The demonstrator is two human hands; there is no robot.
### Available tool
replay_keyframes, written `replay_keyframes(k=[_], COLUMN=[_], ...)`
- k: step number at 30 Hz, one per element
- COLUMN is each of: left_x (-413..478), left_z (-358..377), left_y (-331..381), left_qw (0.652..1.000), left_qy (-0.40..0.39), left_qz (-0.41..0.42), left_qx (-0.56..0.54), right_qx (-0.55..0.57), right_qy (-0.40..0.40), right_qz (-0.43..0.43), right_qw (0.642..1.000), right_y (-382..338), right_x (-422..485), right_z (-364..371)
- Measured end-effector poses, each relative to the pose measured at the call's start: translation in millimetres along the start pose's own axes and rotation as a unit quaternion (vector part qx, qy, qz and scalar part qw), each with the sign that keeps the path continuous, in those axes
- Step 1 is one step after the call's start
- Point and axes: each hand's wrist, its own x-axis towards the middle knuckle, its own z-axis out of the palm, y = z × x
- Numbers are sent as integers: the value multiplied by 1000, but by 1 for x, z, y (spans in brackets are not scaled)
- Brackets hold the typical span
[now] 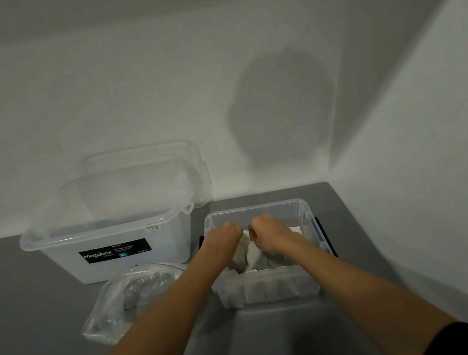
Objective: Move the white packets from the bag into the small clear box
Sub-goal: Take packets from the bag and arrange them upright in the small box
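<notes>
**A:** What could go wrong from here?

**B:** Crowding, mainly. The white packets (253, 256) stand on edge in a row inside the small clear box (254, 207), right of centre in the frame, and both hands are down among them. If a hand lifts out with a packet snagged on its fingers, I judge the row could topple. A packet could also flip over the low rim onto the grey table (16, 306).

**A:** And the box itself?

**B:** It looks light. A hard push from the hands could slide it toward the wall at the top of the frame.

**A:** How are the hands posed?

**B:** The left hand (225, 236) and the right hand (268, 230) sit side by side over the middle of the box, backs up. The forearms converge on them from the lower corners of the frame. Both hands have their fingers curled tightly downward. The tips are hidden under the hands, so I cannot tell whether they grip a packet or only press on one. One white packet shows in the gap between the hands.

**A:** And the bag?

**B:** The bag (114, 302) lies crumpled to the lower left of the box, just below the large tub (64, 261). Something greyish shows through it, but I cannot tell what. A packet left behind in there is the other risk.
</notes>
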Motion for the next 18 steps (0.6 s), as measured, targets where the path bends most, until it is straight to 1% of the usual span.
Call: replay_keyframes(k=[3,7,10,13,15,16,18], left_x=[-1,-6,-10,-23,-36,-44,-58], left_z=[1,-2,-3,-11,-17,-19,-21], left_y=[-1,-6,-13,-20,-21,-21,-17], left_qw=[1000,996,989,974,955,947,937], left_qy=[12,27,53,92,138,148,127], left_qz=[5,34,52,76,101,110,124], left_qx=[-18,-72,-128,-193,-241,-261,-300], right_qx=[3,6,25,64,89,95,108], right_qy=[1,10,18,26,21,15,-19], right_qz=[-3,-14,-27,-60,-80,-90,-99], right_qw=[1000,1000,999,996,993,991,989], right_y=[2,5,8,12,14,14,18], right_x=[1,0,-4,-19,-38,-48,-64], right_z=[4,3,-9,-31,-46,-52,-57])
